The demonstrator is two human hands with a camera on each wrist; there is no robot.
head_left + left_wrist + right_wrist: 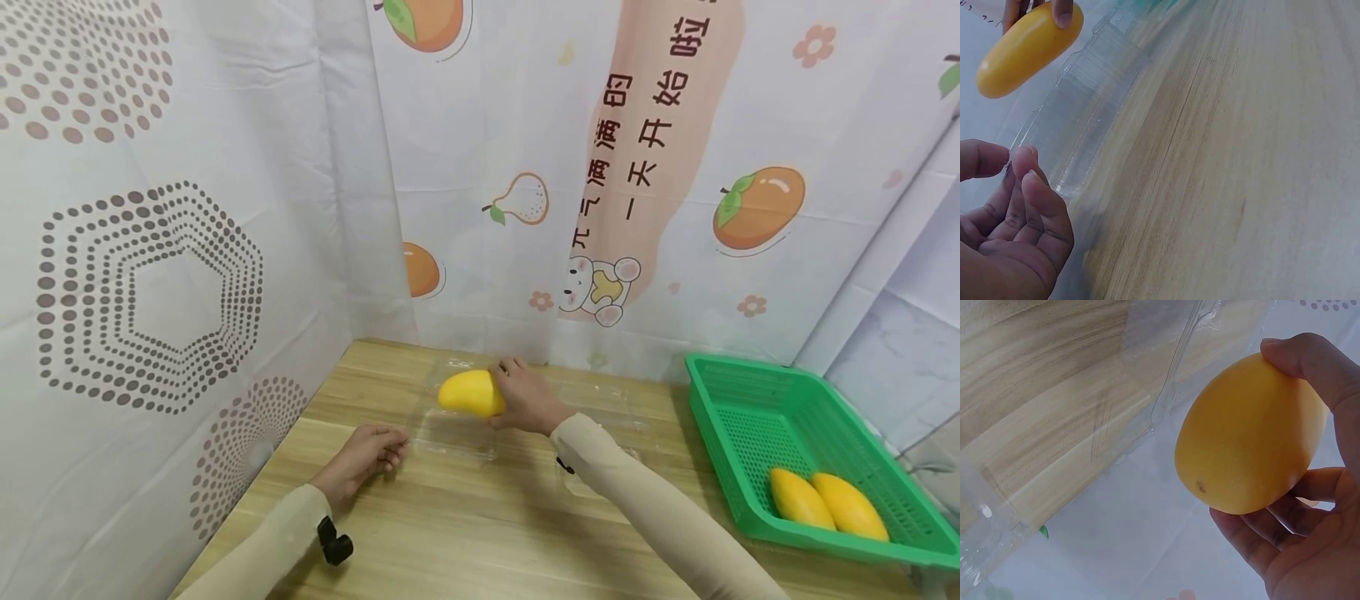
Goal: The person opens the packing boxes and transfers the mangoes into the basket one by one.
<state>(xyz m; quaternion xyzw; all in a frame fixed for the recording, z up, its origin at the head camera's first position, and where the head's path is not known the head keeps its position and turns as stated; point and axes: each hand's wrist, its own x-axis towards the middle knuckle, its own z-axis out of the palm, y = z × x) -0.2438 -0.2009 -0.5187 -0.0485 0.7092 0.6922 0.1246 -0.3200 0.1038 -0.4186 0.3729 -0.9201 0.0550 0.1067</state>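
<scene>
A yellow mango (467, 392) is held by my right hand (527, 398) above a clear plastic box (452, 440). In the right wrist view, the thumb (1291, 353) lies on one side of the mango (1241, 434) and the other fingers curl under it. My left hand (366, 458) is at the box's near left corner. The left wrist view shows its thumb and fingertips pinching the rim of the box (1079, 112). The mango hangs over the box, apart from its floor as far as I can see.
A green plastic basket (738, 500) stands on the right of the wooden table (480, 533), with two more mangoes (828, 504) in it. Further clear plastic (622, 417) lies right of the box, partly behind my right forearm. Printed curtains (465, 275) border the table's back and left.
</scene>
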